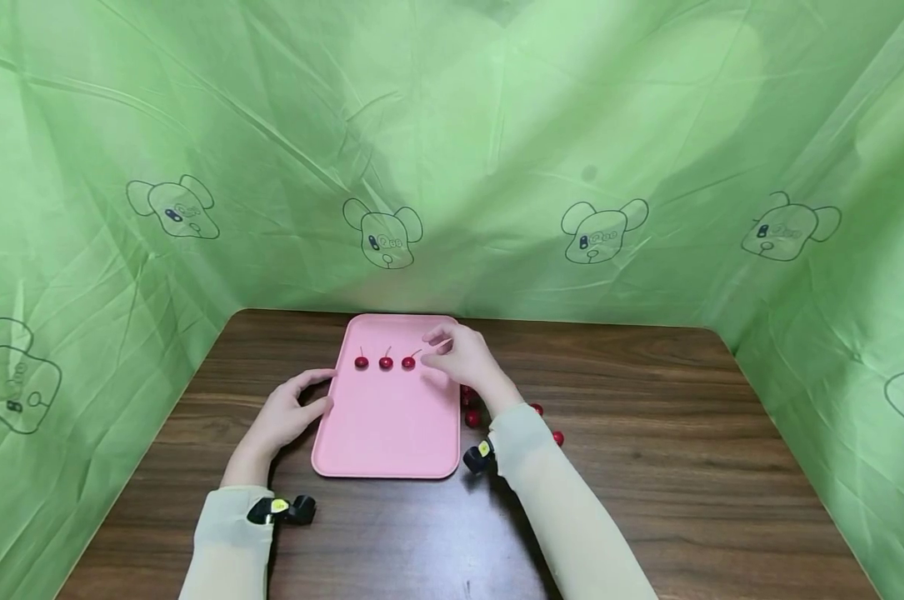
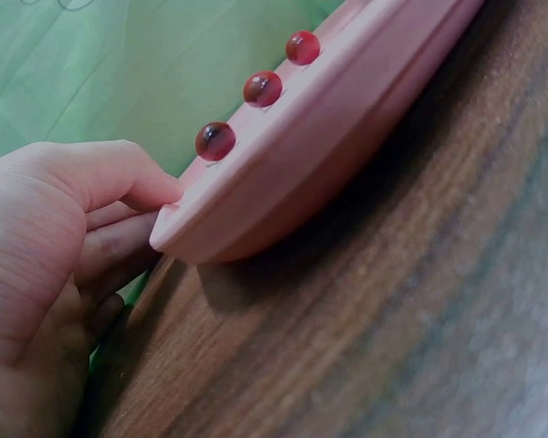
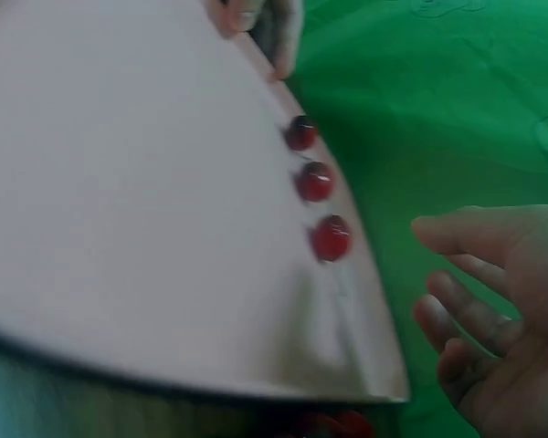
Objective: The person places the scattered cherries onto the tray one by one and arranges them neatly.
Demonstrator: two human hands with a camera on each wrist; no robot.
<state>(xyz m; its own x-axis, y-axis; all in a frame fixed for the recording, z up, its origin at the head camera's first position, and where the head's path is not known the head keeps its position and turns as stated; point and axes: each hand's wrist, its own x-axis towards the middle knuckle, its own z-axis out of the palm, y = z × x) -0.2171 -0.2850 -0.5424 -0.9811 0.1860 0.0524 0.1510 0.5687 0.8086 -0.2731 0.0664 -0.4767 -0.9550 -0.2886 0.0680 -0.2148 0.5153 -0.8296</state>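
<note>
A pink tray [image 1: 384,433] lies on the table with three red cherries, the left [image 1: 361,362], middle [image 1: 386,363] and right [image 1: 408,363], in a row near its far end, stems pointing away. My left hand [image 1: 290,412] holds the tray's left edge, thumb and fingertips at the rim. In the left wrist view the thumb of that left hand [image 2: 64,246] touches the rim. Over the tray's right side, my right hand [image 1: 462,358] hovers beside the rightmost cherry, fingers loosely bent and apart. Nothing shows between the fingers of the right hand [image 3: 502,319] in its wrist view.
More cherries [image 1: 472,417] lie on the wooden table [image 1: 646,467] along the tray's right edge, and another cherry [image 1: 558,437] shows beyond the right sleeve. A green printed curtain [image 1: 496,167] hangs behind and at both sides.
</note>
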